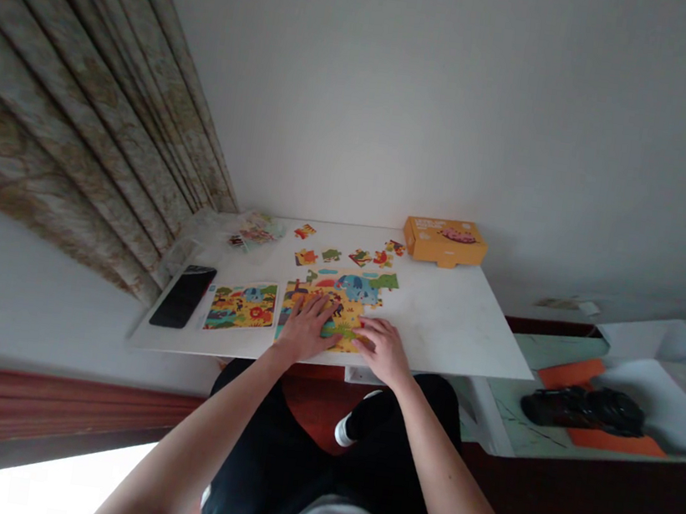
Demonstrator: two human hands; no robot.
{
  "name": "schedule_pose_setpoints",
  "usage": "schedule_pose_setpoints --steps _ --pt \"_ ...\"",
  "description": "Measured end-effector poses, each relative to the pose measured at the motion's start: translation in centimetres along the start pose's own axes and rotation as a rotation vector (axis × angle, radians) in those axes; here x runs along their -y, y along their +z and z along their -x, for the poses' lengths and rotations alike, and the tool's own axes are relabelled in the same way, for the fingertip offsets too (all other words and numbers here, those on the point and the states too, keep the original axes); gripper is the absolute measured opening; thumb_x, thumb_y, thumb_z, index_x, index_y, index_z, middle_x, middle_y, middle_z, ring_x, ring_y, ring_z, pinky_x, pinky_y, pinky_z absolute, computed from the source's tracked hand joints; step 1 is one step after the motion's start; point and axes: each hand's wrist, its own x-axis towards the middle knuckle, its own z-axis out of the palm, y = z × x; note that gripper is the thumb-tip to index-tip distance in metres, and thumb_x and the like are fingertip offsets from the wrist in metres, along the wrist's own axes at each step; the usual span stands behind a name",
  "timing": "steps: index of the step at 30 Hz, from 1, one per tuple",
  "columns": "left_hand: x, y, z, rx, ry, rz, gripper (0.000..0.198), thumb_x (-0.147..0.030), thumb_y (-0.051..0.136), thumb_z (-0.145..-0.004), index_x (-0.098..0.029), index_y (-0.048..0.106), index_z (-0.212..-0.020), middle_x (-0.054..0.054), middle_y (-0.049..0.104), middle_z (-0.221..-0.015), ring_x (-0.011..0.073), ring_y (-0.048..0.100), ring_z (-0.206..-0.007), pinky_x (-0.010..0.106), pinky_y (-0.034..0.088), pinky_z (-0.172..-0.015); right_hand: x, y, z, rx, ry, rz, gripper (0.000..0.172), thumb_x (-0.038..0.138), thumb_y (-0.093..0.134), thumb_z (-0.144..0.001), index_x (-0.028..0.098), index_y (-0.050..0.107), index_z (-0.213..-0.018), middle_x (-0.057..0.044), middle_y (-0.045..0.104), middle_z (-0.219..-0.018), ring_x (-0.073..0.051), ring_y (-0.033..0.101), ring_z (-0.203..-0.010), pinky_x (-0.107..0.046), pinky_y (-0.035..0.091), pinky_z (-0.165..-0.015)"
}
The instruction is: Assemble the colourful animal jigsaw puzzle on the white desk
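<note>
The left hand (308,330) and right hand (384,351) lay with spread fingers (318,311) on the jigsaw puzzle (338,290), its picture card (240,307) set close by, maybe for looking at.

From my remote feed I can make out a white tabletop (454,322) carrying a partly assembled animal jigsaw puzzle (347,295) near its front edge, with loose puzzle pieces (330,255) scattered just beyond it. Left of the puzzle lies a printed picture sheet (241,307), and further left I see a black smartphone (184,296). A crumpled clear plastic bag (251,232) sits at the far left corner, and an orange cardboard box (444,242) stands at the far edge.
</note>
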Motion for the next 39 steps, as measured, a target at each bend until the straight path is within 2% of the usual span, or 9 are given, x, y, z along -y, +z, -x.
schedule_pose_setpoints --steps 9,13,16,18,20,24,27,31,39 --pt "0.0 -0.1 0.2 0.008 0.016 -0.039 0.07 -0.06 0.047 -0.101 -0.027 0.038 -0.162 0.01 0.039 -0.168 0.0311 0.032 -0.156 0.056 0.02 -0.129 0.0 -0.1 -0.1 0.019 -0.013 0.03 0.018 0.024 0.074 -0.093 0.029 0.079 -0.11 -0.007 0.073 -0.13 -0.029 0.064 -0.122 -0.047 0.052 -0.099" --pt "-0.6 -1.1 -0.3 0.018 0.002 -0.064 0.065 -0.057 0.052 -0.099 -0.025 0.047 -0.156 0.013 0.048 -0.161 0.035 0.043 -0.148 0.057 0.031 -0.123 0.0 -0.1 -0.2 0.057 -0.015 0.043 0.017 0.025 0.076 -0.092 0.029 0.079 -0.108 -0.008 0.073 -0.129 -0.03 0.063 -0.121 -0.048 0.052 -0.099" --pt "-1.6 -1.5 -1.2 -0.038 -0.023 -0.077 0.052 -0.047 0.052 -0.101 -0.021 0.056 -0.146 0.014 0.057 -0.151 0.0332 0.052 -0.139 0.052 0.039 -0.119 -0.1 -0.1 -0.3 0.058 0.004 -0.016 0.015 0.026 0.075 -0.093 0.029 0.079 -0.106 -0.008 0.073 -0.129 -0.03 0.063 -0.122 -0.05 0.051 -0.101" --pt "-2.4 -1.2 -2.1 -0.076 -0.042 -0.076 0.045 -0.036 0.045 -0.104 -0.02 0.058 -0.144 0.014 0.055 -0.152 0.0305 0.05 -0.141 0.051 0.037 -0.12 -0.4 -0.2 -0.4 0.051 0.021 -0.115 0.014 0.027 0.071 -0.095 0.029 0.079 -0.106 -0.008 0.074 -0.127 -0.029 0.065 -0.121 -0.051 0.05 -0.103" --pt "-3.0 -0.6 -2.9 -0.09 -0.045 -0.071 0.048 -0.034 0.039 -0.106 -0.021 0.053 -0.149 0.013 0.046 -0.162 0.03 0.043 -0.148 0.055 0.031 -0.124 -0.6 -0.5 -0.5 0.044 0.035 -0.264 0.015 0.031 0.066 -0.098 0.028 0.079 -0.106 -0.008 0.076 -0.123 -0.027 0.068 -0.118 -0.049 0.05 -0.105" --pt "-3.4 0.7 -4.0 -0.052 -0.039 -0.047 0.06 -0.05 0.034 -0.107 -0.024 0.039 -0.161 0.012 0.031 -0.171 0.032 0.026 -0.159 0.062 0.02 -0.127 -1.0 -1.2 -0.4 -0.06 0.143 -0.503 0.024 0.044 0.063 -0.098 0.026 0.078 -0.103 -0.008 0.078 -0.115 -0.025 0.071 -0.111 -0.042 0.053 -0.102" --pt "-3.2 1.2 -4.2 -0.02 -0.046 -0.041 0.065 -0.057 0.031 -0.107 -0.025 0.037 -0.163 0.011 0.029 -0.172 0.0318 0.023 -0.16 0.063 0.016 -0.128 -1.1 -1.4 -0.2 -0.134 0.28 -0.542 0.031 0.052 0.064 -0.095 0.024 0.077 -0.098 -0.009 0.078 -0.106 -0.025 0.071 -0.101 -0.038 0.055 -0.09" --pt "-3.0 1.5 -4.2 -0.019 -0.049 -0.04 0.064 -0.057 0.03 -0.107 -0.027 0.036 -0.164 0.01 0.028 -0.172 0.0304 0.023 -0.16 0.062 0.015 -0.129 -1.1 -1.3 0.0 -0.146 0.383 -0.55 0.038 0.058 0.063 -0.092 0.022 0.078 -0.094 -0.008 0.079 -0.097 -0.025 0.07 -0.09 -0.037 0.054 -0.085" --pt "-2.7 1.5 -3.8 -0.006 -0.063 -0.036 0.064 -0.057 0.031 -0.106 -0.028 0.035 -0.164 0.008 0.027 -0.173 0.0293 0.022 -0.161 0.06 0.015 -0.129 -0.8 -1.2 0.0 -0.116 0.395 -0.537 0.039 0.059 0.062 -0.094 0.022 0.078 -0.095 -0.007 0.078 -0.095 -0.024 0.069 -0.089 -0.036 0.053 -0.085"
